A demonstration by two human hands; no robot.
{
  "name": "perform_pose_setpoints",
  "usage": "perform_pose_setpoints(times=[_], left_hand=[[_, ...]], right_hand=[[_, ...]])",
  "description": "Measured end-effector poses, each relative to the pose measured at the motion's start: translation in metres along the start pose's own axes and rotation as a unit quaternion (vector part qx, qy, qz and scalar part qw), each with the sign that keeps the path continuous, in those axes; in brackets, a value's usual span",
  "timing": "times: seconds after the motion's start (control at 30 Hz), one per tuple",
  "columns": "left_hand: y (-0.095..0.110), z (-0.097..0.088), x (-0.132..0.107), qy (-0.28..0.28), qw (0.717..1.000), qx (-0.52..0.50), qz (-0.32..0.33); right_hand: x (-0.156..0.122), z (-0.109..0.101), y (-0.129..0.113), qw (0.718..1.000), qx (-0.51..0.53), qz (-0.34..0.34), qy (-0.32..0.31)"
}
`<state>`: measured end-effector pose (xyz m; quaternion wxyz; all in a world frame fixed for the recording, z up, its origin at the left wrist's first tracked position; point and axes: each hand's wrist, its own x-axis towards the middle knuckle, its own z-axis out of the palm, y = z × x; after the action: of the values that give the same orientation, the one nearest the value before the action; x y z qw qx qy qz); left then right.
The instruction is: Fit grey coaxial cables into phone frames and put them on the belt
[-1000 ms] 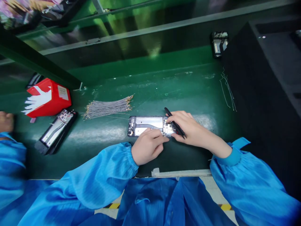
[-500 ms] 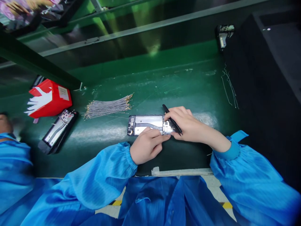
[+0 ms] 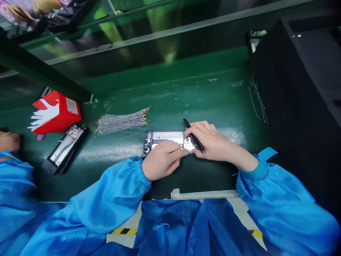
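Observation:
An opened phone [image 3: 172, 135] lies flat on the green bench with its inside facing up. My left hand [image 3: 163, 160] rests over its near edge, fingers curled together and the index finger reaching to the lower right part of the phone; whatever may be under the fingertips is hidden. My right hand [image 3: 210, 140] is closed around black tweezers [image 3: 194, 135], which slant across the phone's right end. Its thumb and finger also touch that end of the phone. Left of the phone, a bundle of thin grey cables [image 3: 122, 121] with gold-coloured ends lies on the bench.
Another opened phone [image 3: 64, 147] lies by a red box [image 3: 70, 110] of white strips. A co-worker's hand [image 3: 10, 141] is at far left. Loose wires [image 3: 257, 97] lie beside a large black box [image 3: 295, 92], and another phone part [image 3: 255, 41] stands behind.
My left hand has shifted slightly left along the phone's near edge. My right hand keeps its hold on the tweezers. At far left the co-worker's hand has come further into view.

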<state>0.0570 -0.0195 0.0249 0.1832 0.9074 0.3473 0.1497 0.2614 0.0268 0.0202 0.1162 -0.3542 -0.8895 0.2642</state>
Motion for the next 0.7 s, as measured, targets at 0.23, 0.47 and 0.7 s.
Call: perform_pose_setpoints(times=[0.23,0.47,0.7], left_hand=[[-0.027,-0.003,-0.01,-0.011,0.998,-0.031,0.047],[-0.026,-0.001,-0.007,0.01,0.998,0.006,0.069],[-0.027,0.001,-0.008,0.005,0.997,0.022,0.069]], right_hand=[[-0.001,-0.002,0.003,1.0,-0.002,-0.01,-0.006],[0.001,0.0,0.003,1.0,-0.015,0.0,-0.005],[0.003,0.001,0.001,0.999,-0.03,0.007,-0.019]])
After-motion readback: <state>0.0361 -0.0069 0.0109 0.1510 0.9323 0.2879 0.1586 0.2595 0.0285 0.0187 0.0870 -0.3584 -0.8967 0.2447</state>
